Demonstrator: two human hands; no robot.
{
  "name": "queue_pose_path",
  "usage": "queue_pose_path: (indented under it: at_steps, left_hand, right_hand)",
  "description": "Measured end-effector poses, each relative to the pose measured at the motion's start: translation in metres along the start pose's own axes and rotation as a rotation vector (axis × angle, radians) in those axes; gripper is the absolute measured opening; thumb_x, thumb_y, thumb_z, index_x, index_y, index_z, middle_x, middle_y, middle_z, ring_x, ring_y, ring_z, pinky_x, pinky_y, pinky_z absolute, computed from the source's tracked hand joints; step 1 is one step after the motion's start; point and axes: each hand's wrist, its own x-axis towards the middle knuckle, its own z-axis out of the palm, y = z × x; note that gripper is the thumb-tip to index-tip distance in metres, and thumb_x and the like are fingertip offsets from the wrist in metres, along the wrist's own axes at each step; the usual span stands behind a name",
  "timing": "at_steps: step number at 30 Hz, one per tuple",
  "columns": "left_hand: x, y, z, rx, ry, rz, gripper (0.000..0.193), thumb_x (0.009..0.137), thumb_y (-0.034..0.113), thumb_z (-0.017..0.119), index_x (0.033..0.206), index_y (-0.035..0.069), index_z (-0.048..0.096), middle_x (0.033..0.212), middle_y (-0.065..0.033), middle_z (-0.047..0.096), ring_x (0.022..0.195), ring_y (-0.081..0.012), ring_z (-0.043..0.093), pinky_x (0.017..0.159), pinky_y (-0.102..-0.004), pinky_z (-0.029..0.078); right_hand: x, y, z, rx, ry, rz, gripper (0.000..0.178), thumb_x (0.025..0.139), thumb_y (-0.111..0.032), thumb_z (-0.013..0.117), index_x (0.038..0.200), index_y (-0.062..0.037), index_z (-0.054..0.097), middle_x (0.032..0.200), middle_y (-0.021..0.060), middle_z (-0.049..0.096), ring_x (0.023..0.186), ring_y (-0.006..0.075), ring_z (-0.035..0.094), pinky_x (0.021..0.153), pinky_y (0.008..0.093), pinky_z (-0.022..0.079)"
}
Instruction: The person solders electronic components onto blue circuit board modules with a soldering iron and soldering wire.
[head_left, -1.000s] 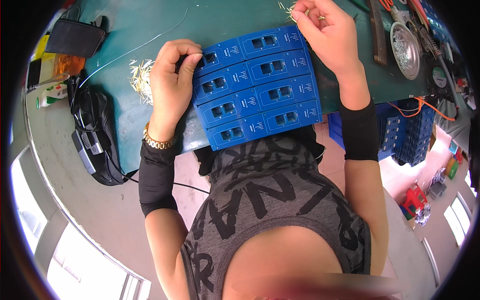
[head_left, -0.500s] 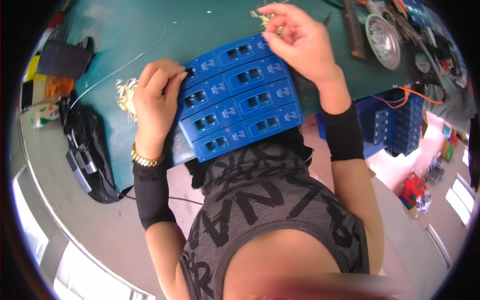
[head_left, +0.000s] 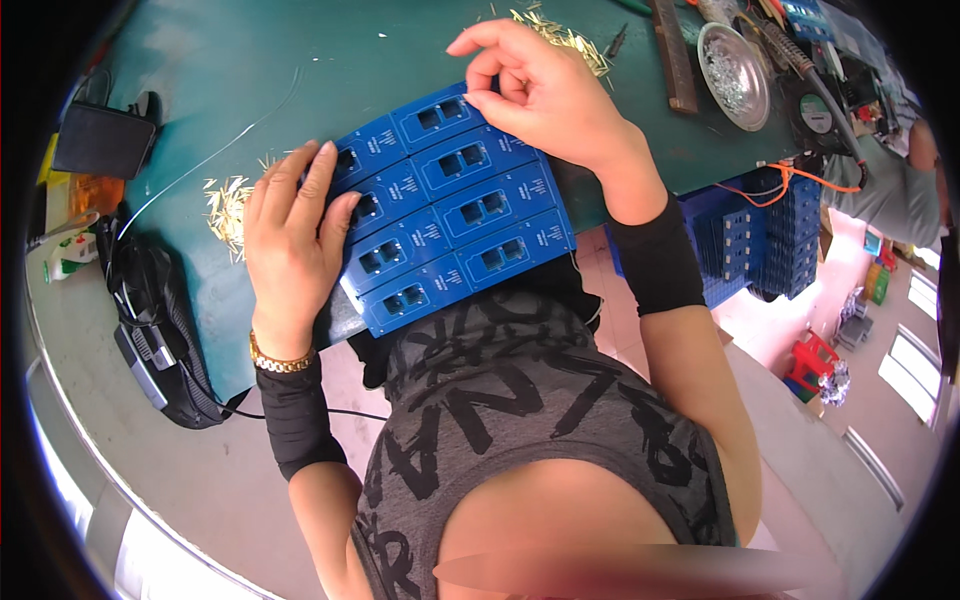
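A blue circuit board panel (head_left: 425,210), divided into repeated sections with pairs of small dark square openings, lies tilted at the near edge of the green table. My left hand (head_left: 292,235) rests along the panel's left edge, fingers stretched over its upper left corner and thumb on the surface. Above the panel's far right part is my right hand (head_left: 555,95). Its index finger and thumb are apart, the other fingers loosely curled; I see nothing between them. Thin gold-coloured pins (head_left: 228,210) lie heaped beside my left hand, and more gold pins (head_left: 570,45) lie beyond my right hand.
A metal dish of small bright pieces (head_left: 735,78) and a dark bar (head_left: 674,60) lie at the right of the table. Below the right edge, a blue crate (head_left: 725,290) holds stacked blue boards. A black bag (head_left: 165,330) is at left. Another person (head_left: 895,190) is at far right.
The view has shifted slightly. My left fingers, pinched together at the panel's upper left corner before, are now spread over it. My right hand has moved left along the panel's far edge.
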Motion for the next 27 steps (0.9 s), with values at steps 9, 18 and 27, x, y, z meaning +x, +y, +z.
queue_pose_path:
  at_steps: [9,18,27]
  left_hand:
    - [-0.002,-0.002,0.001,-0.054,-0.007,-0.032,0.043,0.082,0.019,0.075,0.12,0.001,0.065,0.117,-0.0151,0.065,0.102,-0.032,0.063,0.089,-0.0401,0.049]
    - [-0.001,-0.002,0.001,-0.102,0.016,-0.023,0.04,0.081,0.014,0.074,0.118,0.001,0.065,0.115,-0.015,0.065,0.1,-0.0321,0.063,0.087,-0.0395,0.051]
    - [-0.001,-0.003,0.006,-0.027,0.035,0.017,0.037,0.081,0.008,0.072,0.116,0.002,0.066,0.114,-0.0131,0.065,0.1,-0.0305,0.063,0.084,-0.0394,0.051]
  right_hand:
    - [-0.001,-0.003,0.002,-0.083,-0.013,-0.019,0.048,0.081,0.004,0.067,0.125,-0.0077,0.052,0.08,-0.0017,0.062,0.054,0.0036,0.04,0.054,0.0204,0.039]
    - [-0.002,-0.006,0.001,-0.084,-0.008,-0.028,0.054,0.081,0.003,0.066,0.131,-0.0093,0.05,0.077,0.0003,0.063,0.056,0.01,0.049,0.055,0.0251,0.044]
    - [0.001,-0.013,-0.002,-0.051,0.019,-0.019,0.059,0.081,0.005,0.067,0.136,-0.0054,0.048,0.077,-0.0008,0.06,0.056,0.0051,0.043,0.054,0.0213,0.039]
